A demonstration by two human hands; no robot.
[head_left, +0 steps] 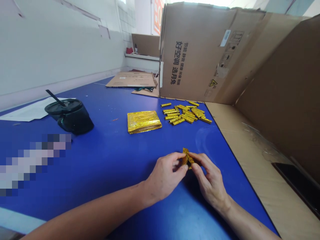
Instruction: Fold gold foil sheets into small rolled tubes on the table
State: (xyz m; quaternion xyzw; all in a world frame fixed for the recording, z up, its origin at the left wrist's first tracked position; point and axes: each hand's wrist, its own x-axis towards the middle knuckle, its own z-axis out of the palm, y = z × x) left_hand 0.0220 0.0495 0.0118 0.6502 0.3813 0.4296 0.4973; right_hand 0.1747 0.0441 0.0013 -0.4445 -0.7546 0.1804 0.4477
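Note:
Between my two hands is a small piece of gold foil paper [185, 152], partly folded, its near part hidden by fingers. My left hand [166, 173] pinches its left side between thumb and fingertips. On the right side, my right hand [209, 178] grips it the same way. Beyond the hands lies a flat stack of gold foil paper sheets [143, 121]. Right of that stack, several narrow gold foil rolls [187, 115] are heaped loosely on the blue table [112, 150].
A dark lidded mug [72, 116] with a stick or straw stands at the left, near white paper [27, 110]. Large cardboard boxes [200, 50] wall the back and right. Flat cardboard [132, 80] lies at the back. A dark flat object [297, 186] rests far right.

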